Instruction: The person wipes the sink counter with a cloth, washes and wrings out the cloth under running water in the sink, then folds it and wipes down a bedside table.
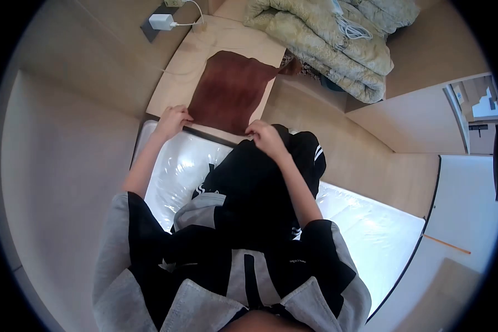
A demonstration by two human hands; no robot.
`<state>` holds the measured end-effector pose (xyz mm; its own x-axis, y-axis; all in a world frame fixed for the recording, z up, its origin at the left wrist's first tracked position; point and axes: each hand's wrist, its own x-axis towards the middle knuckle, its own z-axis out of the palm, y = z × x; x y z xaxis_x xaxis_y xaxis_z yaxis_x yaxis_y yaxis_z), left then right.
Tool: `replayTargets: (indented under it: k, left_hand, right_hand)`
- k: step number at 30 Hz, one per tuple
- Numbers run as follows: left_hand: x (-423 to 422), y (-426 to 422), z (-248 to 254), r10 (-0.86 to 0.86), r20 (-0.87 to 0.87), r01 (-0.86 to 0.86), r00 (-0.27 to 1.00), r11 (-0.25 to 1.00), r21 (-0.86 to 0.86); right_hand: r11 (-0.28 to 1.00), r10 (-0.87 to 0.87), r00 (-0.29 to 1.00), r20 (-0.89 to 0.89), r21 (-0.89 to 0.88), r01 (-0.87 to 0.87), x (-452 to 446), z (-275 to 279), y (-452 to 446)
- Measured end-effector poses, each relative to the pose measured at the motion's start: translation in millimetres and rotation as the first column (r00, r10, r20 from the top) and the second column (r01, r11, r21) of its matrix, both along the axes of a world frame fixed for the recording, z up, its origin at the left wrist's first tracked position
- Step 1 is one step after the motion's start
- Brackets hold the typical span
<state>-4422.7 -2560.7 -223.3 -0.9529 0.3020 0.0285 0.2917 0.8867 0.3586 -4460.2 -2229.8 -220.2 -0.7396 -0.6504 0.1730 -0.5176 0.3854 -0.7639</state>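
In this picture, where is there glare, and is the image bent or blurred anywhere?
Head view: bright glare on the shiny mattress, both sides of the legs; little on the brown cloth. Head view: curved edges and black corners; left hand and right hand slightly soft, without strong motion blur.

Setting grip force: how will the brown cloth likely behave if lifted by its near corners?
Probably floppy: the cloth has uneven, wavy edges, so its middle should sag. Likely light for its spread, since it looks thin. Unlikely to roll or tip, as it lies flat on the table.
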Motion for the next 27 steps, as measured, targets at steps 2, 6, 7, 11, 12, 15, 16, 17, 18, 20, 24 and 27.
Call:
replayTargets:
  k: [2,6,7,11,12,15,16,17,18,20,24,27]
  left_hand:
    - [19.0,-9.5,-17.4,0.06,-0.01,-0.06,0.998,0.998,-0.006]
    - [39.4,-6.3,-17.3,0.095,-0.157,-0.092,0.983,0.995,0.028]
    - [40.9,-2.6,-12.6,0.114,-0.177,-0.108,0.978,0.993,0.042]
    - [20.4,16.5,-6.7,0.197,-0.154,-0.165,0.968,0.966,0.201]
    - [8.3,19.3,-8.4,0.218,-0.119,-0.181,0.969,0.948,0.262]
    - [-39.7,33.8,-18.8,0.195,-0.048,-0.164,0.98,0.915,0.368]
    - [-62.7,39.6,-21.3,0.184,-0.036,-0.155,0.982,0.903,0.401]
    - [-86.6,44.7,-28.4,0.188,-0.078,-0.142,0.979,0.906,0.398]
    - [-109.5,48.8,-38.7,0.191,-0.114,-0.132,0.975,0.91,0.393]
    - [-151.7,50.2,-53.4,0.169,-0.171,-0.096,0.971,0.925,0.367]
    - [-207.5,47.4,-48.7,0.14,-0.096,-0.11,0.985,0.957,0.269]
    - [-224.5,41.8,-44.4,0.221,-0.038,-0.213,0.975,0.965,0.154]
  right_hand:
    - [1.0,0.012,0.999,-0.048,0.003,-0.011,18.0,2.4,-9.7]
    - [0.99,0.103,0.985,-0.14,0.109,-0.088,29.0,-6.7,-16.4]
    - [0.985,0.139,0.977,-0.164,0.126,-0.119,29.1,-4.2,-18.0]
    - [0.982,-0.188,0.98,0.061,-0.003,0.189,15.4,11.8,-16.7]
    - [0.958,-0.288,0.955,0.071,0.029,0.287,7.4,13.5,-15.2]
    - [0.894,-0.446,0.883,0.145,0.024,0.447,-32.9,-25.4,-7.7]
    - [0.871,-0.474,0.852,0.223,-0.026,0.491,-50.7,-42.4,-5.9]
    - [0.842,-0.492,0.815,0.305,-0.07,0.534,-66.5,-55.4,-4.7]
    - [0.815,-0.553,0.795,0.251,-0.036,0.578,-80.1,-64.5,-4.6]
    - [0.745,-0.663,0.736,0.136,0.024,0.667,-107.4,-73.9,-5.0]
    - [0.694,-0.709,0.697,-0.109,0.069,0.717,-153.0,-72.7,-8.2]
    - [0.691,-0.722,0.687,0.079,0.11,0.714,-175.6,-77.5,-9.0]
